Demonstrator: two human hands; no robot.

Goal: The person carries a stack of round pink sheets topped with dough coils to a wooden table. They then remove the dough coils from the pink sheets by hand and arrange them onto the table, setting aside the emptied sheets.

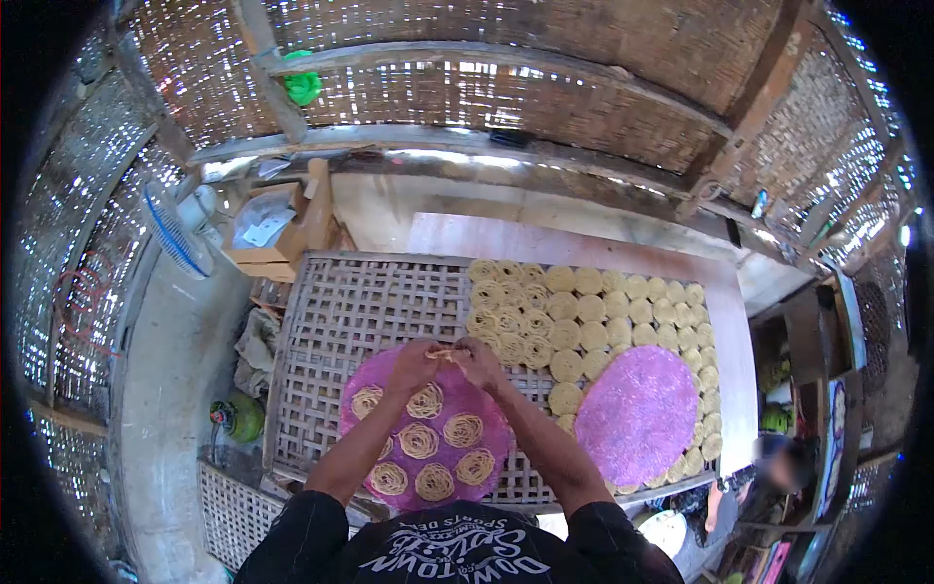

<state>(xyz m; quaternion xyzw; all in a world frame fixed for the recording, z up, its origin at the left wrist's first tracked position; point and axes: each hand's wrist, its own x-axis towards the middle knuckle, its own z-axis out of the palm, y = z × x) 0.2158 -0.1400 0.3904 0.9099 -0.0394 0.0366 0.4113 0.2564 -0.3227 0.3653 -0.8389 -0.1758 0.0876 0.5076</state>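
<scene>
My left hand [415,364] and my right hand [478,362] meet at the far edge of a round pink mat [443,487]. Between my fingers is a pale coil of noodle-like strands [446,354], pinched from both sides and partly hidden. Several more coils lie spaced out on this mat, such as one coil [419,440] in its middle and another coil [463,429] on its right. The mat rests on a woven bamboo rack [341,302]. Rows of similar flat yellowish coils [591,336] cover the right part of the rack.
A second pink mat [637,419] lies over some coils on the right. Back left stand a blue-and-white fan [177,232] and a cardboard box [268,234] holding plastic. A green gas cylinder [245,417] is on the floor at left. Another person [773,462] is at lower right.
</scene>
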